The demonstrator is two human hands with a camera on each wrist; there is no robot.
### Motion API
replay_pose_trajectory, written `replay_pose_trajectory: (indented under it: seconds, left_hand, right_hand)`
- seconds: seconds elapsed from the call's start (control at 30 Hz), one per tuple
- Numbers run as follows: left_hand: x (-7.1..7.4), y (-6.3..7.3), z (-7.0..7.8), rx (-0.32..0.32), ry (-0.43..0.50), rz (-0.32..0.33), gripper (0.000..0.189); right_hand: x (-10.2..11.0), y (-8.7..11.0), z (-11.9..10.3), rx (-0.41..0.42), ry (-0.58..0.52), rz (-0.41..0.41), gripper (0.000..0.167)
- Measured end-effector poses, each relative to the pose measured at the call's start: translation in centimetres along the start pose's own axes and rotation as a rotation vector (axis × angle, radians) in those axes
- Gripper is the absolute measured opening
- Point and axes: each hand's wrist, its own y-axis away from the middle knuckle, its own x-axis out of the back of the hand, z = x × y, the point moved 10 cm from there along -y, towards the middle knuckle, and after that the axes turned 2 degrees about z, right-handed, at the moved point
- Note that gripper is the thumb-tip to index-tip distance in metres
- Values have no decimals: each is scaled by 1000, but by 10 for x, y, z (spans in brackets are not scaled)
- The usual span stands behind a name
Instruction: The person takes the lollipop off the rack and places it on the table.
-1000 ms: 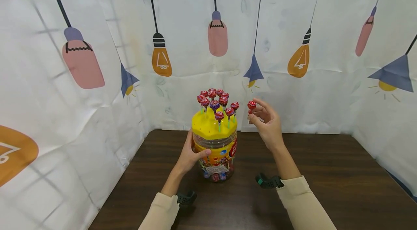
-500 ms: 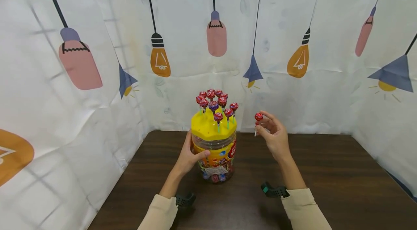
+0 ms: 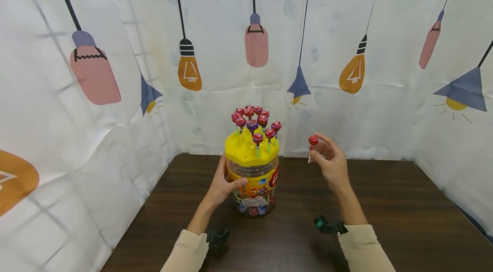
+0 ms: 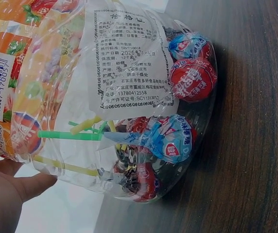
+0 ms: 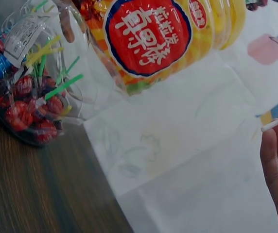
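L hand [image 3: 224, 184] gripped L side of clear jar [image 3: 254, 186], thumb across its front. Jar stood upright on dk table [image 3: 161, 225]; wrapped sweets [image 4: 192, 80] incl. red + blue lay inside, nr base. Yellow lid [image 3: 242, 157] on top bore approx. a dozen lollipops [image 3: 257, 138], heads up. R hand [image 3: 332, 161] pinched white stick [image 5: 274, 124] of one red lollipop [image 3: 313, 140], head up, in air R of jar, apart from lid. Lamp-print sheet [image 3: 227, 15] behind.
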Motion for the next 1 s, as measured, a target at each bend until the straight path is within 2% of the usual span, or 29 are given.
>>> replay_pose_trajectory:
  seconds: [0.53,0.7,1.0]
  left_hand:
    - [0,-2,-3,-16,10,-14,95]
    - [0,-2,-2,-21,14,-13,94]
    - [0,-2,-1,-21,28,-17,94]
  right_hand:
    - [9,-1,23,-23,13,-59,50]
    - [15,0,47,-105,79,-64,49]
    - [24,12,95,-270,236,-140,51]
